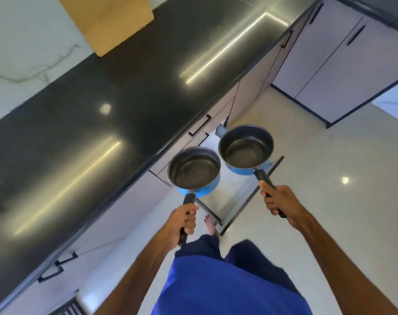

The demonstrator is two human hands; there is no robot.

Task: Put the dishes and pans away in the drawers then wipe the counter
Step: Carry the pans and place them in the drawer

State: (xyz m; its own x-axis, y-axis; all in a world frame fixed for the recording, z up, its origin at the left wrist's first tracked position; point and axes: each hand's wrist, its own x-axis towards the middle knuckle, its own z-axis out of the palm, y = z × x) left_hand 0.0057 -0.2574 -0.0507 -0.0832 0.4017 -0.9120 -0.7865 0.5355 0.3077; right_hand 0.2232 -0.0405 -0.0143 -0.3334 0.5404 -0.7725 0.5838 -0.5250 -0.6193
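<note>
Blue pans [194, 171] gripped by left hand [184, 221] and right hand [278, 200] above open drawer [233, 189]

Single head-worn wide-angle view looks steeply down, tilted, close over the two hands at frame centre, counter [102, 114] crossing upper left, floor [329, 189] at right.

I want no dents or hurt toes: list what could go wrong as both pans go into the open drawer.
The left pan and right pan hang almost rim to rim, one in the left hand, one in the right hand; they may clash going down. The bare foot stands by a corner of the open drawer, so a slipped pan could land on it.
</note>
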